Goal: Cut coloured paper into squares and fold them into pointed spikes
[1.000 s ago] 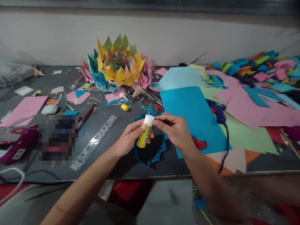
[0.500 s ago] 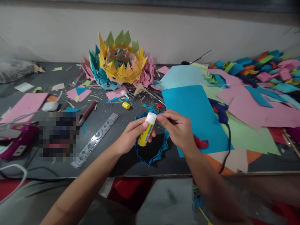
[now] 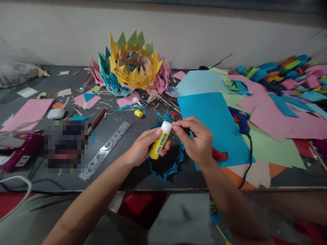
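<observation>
My left hand (image 3: 141, 147) is closed round a yellow glue stick (image 3: 160, 144), held tilted with its white end up. The thumb and fingers of my right hand (image 3: 196, 140) are pinched together at the right edge of that white end; whether anything small is between them I cannot make out. Below both hands a ring of folded blue paper (image 3: 165, 177) with pointed edges lies on the dark table, partly hidden by the hands. A small yellow cap (image 3: 138, 113) lies behind the left hand.
Behind stands a layered crown of folded paper (image 3: 138, 73). To the right are a blue sheet (image 3: 208, 119), a glue gun (image 3: 240, 120) with a black cord and stacked coloured paper (image 3: 276, 119). On the left lie a clear ruler (image 3: 106, 149), a pink pad (image 3: 28, 114) and a purple device (image 3: 25, 149).
My left hand still grips the glue stick, and my right fingertips stay at its white end. The right hand has turned slightly; the view has shifted a little.
</observation>
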### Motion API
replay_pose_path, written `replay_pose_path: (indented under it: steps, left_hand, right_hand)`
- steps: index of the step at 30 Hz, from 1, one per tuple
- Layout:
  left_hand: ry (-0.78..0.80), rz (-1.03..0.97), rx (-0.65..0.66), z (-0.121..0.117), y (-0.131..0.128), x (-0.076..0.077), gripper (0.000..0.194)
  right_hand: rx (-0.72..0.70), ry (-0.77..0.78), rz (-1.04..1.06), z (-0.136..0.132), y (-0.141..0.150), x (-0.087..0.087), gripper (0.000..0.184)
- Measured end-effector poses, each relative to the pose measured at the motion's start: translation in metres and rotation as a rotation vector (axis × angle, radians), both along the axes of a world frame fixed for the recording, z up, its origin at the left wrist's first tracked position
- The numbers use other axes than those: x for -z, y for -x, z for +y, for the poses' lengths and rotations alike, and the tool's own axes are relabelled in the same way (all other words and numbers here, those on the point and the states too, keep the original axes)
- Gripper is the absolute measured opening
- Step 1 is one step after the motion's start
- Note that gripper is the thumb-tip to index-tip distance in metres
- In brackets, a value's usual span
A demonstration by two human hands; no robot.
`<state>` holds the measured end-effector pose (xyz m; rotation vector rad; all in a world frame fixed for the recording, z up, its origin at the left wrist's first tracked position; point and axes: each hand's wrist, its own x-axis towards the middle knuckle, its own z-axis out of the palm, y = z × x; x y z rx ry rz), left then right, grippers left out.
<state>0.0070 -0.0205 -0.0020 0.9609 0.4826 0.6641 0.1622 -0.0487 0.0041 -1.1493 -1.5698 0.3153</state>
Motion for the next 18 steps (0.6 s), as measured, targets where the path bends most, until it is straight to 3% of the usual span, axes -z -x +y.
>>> replay_pose_path:
  steps: [18]
  left_hand:
    - [0.027,-0.044,0.093,0.0001,-0.0006,-0.0042,0.025]
  right_hand:
    - [0.012,0.01,0.066,0.0009,0.0008,0.0027,0.006]
